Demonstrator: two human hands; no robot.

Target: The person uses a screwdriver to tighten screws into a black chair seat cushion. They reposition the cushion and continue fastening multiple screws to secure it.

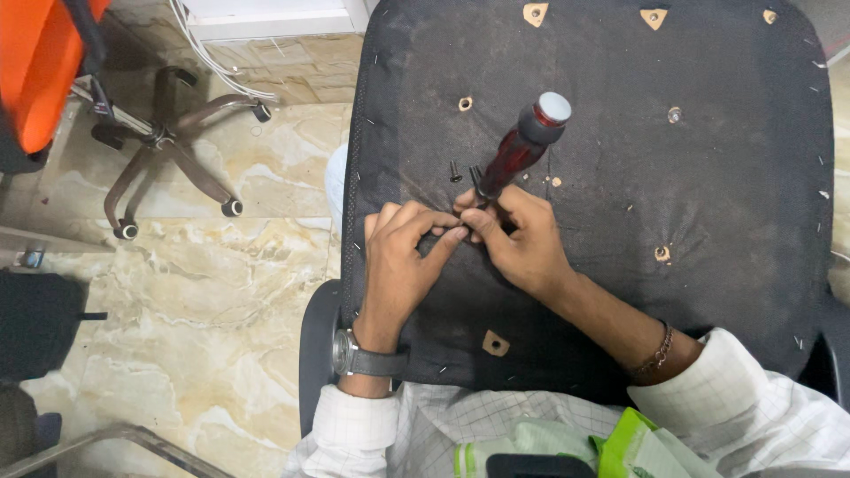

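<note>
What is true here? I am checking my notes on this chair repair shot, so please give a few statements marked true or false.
1. The right hand holds a screwdriver with a dark red handle. True.
2. The left hand rests on the floor. False: it meets the right hand over the black seat underside.
3. A loose screw stands near the screwdriver. True.
4. The left wrist is bare. False: it wears a wristwatch.
5. The orange chair lies under the hands. False: it stands at the upper left.
</note>
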